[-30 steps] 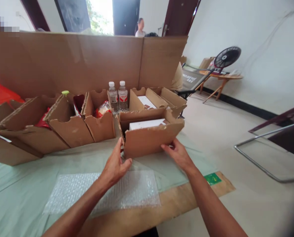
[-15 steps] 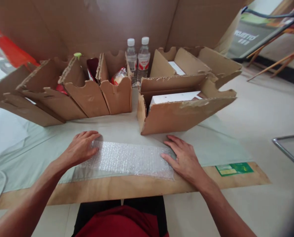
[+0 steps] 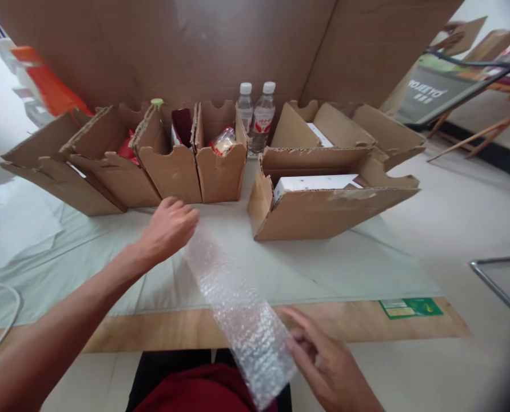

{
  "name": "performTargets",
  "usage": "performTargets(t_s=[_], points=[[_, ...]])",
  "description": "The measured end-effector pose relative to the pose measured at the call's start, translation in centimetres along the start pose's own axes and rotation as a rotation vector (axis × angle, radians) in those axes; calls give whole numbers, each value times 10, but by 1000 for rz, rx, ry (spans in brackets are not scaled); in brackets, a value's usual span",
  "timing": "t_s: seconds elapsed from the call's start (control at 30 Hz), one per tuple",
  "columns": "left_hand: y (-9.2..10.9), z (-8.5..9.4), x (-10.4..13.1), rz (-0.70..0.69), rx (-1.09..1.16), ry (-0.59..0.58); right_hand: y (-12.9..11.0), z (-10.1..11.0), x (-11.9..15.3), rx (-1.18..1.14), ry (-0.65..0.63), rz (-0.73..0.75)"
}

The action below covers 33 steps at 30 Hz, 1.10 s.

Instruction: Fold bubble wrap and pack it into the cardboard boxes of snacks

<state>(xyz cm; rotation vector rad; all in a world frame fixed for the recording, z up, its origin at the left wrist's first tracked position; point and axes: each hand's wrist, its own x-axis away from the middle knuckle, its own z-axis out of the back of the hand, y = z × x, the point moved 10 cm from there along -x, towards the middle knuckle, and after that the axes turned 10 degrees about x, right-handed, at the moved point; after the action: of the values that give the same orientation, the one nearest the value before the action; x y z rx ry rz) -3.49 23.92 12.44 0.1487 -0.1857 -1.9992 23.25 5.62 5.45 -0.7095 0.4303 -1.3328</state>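
Note:
A strip of clear bubble wrap point(image 3: 242, 309) slants from the table's middle down past its front edge, over my lap. My left hand point(image 3: 173, 223) is closed on its far end, just in front of the cardboard boxes. At the near end, my right hand point(image 3: 319, 349) pinches the strip's right edge between thumb and fingers. Close beyond the strip stands a cardboard box point(image 3: 319, 214) with a white item point(image 3: 319, 182) inside it.
Along the back are several cardboard boxes point(image 3: 169, 174) and two clear bottles point(image 3: 262, 117). A green card point(image 3: 413, 308) lies at the front right and a white cable point(image 3: 15, 312) at the left. A co-worker's hand point(image 3: 450, 40) shows at the far right.
The bubble wrap has been lifted from lying flat and turned to a slant. My left hand has moved away from me; my right hand has come down towards me.

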Motion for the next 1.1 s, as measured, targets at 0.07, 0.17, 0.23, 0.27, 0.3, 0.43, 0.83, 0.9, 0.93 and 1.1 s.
performTargets(t_s=[0.07, 0.17, 0.23, 0.27, 0.3, 0.43, 0.83, 0.9, 0.93, 1.1], points=[[31, 13, -20, -115, 13, 158, -12, -27, 11, -114, -79, -16], [58, 18, -17, -254, 122, 331, -26, -61, 19, -264, -112, -35], [60, 8, 11, -284, 270, 316, -32, -76, 21, -335, -125, -36], [59, 3, 32, -291, 364, 276, -32, -82, 22, -366, -138, -47], [59, -2, 57, -305, 478, 221, -30, -87, 23, -404, -162, -71], [76, -22, 157, -261, 807, -119, -18, -98, 27, -670, -259, -233], [47, -61, 145, 247, 657, 247, -51, -32, -4, -574, 199, 51], [44, -65, 140, 256, 647, 233, -72, -18, 0, -182, 318, 265], [44, -67, 139, 253, 639, 234, -83, -18, 1, -15, 342, 368], [49, -60, 147, 191, 530, 339, -102, -45, -17, 395, 306, 567]])
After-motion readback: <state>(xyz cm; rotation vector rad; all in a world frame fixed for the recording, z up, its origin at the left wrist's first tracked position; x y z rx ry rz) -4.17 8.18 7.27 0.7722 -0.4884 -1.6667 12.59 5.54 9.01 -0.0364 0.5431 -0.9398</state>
